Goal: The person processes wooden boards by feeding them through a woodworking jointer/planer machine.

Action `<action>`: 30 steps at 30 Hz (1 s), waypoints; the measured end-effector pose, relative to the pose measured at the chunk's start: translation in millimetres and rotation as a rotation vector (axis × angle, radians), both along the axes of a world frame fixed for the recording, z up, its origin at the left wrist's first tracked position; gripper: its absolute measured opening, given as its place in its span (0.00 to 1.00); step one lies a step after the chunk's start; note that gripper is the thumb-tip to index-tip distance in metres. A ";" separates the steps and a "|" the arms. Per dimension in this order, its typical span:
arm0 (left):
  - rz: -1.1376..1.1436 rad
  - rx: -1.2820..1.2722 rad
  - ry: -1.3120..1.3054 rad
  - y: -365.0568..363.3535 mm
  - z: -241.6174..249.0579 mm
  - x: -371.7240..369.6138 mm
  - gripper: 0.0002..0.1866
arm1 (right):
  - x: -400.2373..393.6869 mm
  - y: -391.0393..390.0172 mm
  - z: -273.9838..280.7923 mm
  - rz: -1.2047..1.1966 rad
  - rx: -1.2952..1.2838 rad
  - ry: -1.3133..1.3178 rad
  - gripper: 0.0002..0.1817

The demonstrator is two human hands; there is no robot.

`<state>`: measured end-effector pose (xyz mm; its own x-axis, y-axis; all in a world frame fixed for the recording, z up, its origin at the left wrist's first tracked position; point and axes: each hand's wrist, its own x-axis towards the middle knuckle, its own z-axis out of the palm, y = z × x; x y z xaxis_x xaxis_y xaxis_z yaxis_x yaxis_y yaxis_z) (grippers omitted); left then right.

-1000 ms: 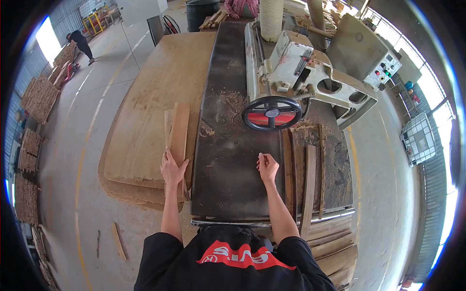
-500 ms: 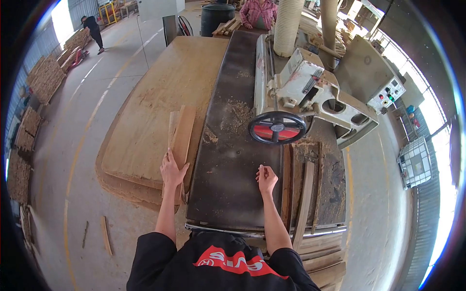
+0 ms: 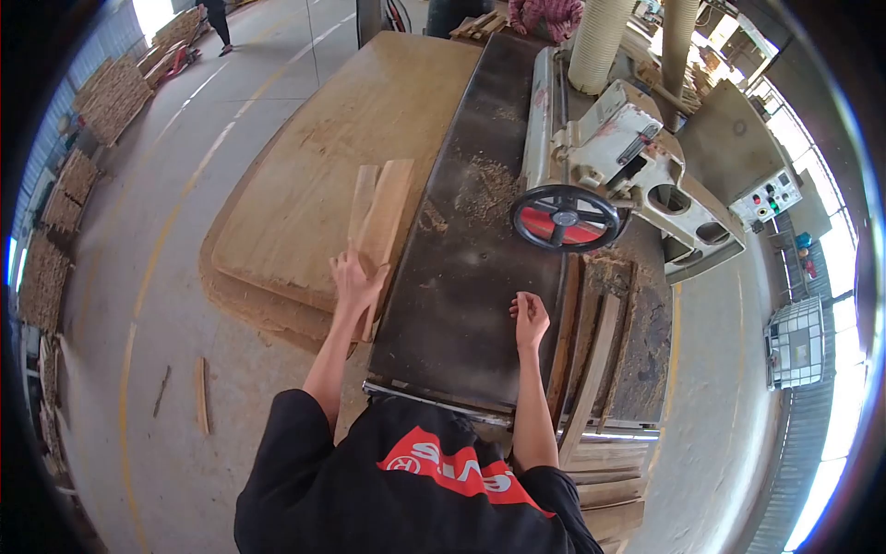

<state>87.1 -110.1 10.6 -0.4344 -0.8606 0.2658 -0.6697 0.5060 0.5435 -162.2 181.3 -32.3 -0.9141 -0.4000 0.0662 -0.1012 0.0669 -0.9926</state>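
Note:
My left hand point(image 3: 356, 283) lies with fingers and thumb spread on the near part of two wooden boards. The wider board point(image 3: 386, 214) is on the right, and a narrower board point(image 3: 363, 198) lies along its left side. Both rest on a large tan panel point(image 3: 369, 102) with rounded corners. My right hand point(image 3: 531, 321) is above the dark machine table point(image 3: 452, 342), fingers loosely curled and nothing visible in them. Just right of it, several long wood strips point(image 3: 591, 365) lie along the table's side.
A white machine head point(image 3: 609, 129) with a black handwheel point(image 3: 566, 219) stands over the table, beside a control box point(image 3: 768, 201). Wood shavings point(image 3: 486, 189) litter the surface. Across the far end is a person in a pink checked shirt point(image 3: 544, 14). More boards point(image 3: 600, 489) are stacked at lower right.
My view has shifted, so the table and machine appear higher and farther right. My left hand stays on the boards. The fingers of my right hand have loosened slightly.

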 end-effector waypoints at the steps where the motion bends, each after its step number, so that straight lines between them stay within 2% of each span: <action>1: -0.039 0.225 0.152 11.3 9.8 0.1 0.48 | 12.4 5.1 2.4 0.038 -0.015 -0.003 0.10; 3: -0.120 0.682 0.457 37.8 40.5 1.4 0.46 | 42.7 18.1 7.5 0.104 -0.040 -0.009 0.11; 4: -0.260 0.720 0.617 27.2 -24.0 -2.4 0.38 | 65.5 24.9 24.8 0.186 -0.015 -0.069 0.14; 7: -0.452 1.648 1.170 74.1 37.1 -3.7 0.36 | 128.5 42.8 78.5 0.402 0.092 -0.020 0.26; 10: -0.523 1.964 1.377 112.7 13.6 -22.8 0.41 | 174.7 61.0 120.1 0.528 0.142 -0.001 0.37; 13: -0.467 1.975 1.447 155.5 0.6 -34.9 0.38 | 192.8 87.1 122.3 0.514 0.314 0.117 0.42; 14: -0.391 1.946 1.418 168.0 8.7 -36.0 0.37 | 193.3 99.6 116.9 0.477 0.369 0.183 0.42; 15: -0.435 1.900 1.352 174.5 2.7 -35.7 0.38 | 193.4 114.6 110.2 0.446 0.430 0.245 0.43; 17: -0.531 1.791 1.241 177.2 -7.3 -31.3 0.40 | 188.5 145.2 91.3 0.205 0.436 0.415 0.35; 19: -0.336 1.639 0.996 185.1 -1.3 -28.2 0.37 | 178.8 178.5 94.6 -0.050 0.515 0.533 0.23; 21: -0.213 1.382 0.722 189.6 -2.9 -25.7 0.35 | 165.4 212.2 93.3 -0.285 0.636 0.574 0.18; 22: -0.097 1.278 0.672 199.1 15.5 -29.2 0.29 | 158.0 232.1 78.1 -0.409 0.809 0.638 0.18; 25: -0.167 1.090 0.603 212.8 0.9 -33.5 0.36 | 154.3 268.6 64.7 -0.421 1.018 0.471 0.30; 30: -0.139 0.902 0.399 236.3 6.0 -35.1 0.43 | 147.3 276.2 64.2 -0.385 1.017 0.393 0.34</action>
<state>52.0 126.2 16.7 -0.5681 -0.7606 -0.3144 -0.3203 -0.1475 0.9358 -14.9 457.5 31.9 -0.9748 -0.1309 0.1806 -0.1903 0.9106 -0.3668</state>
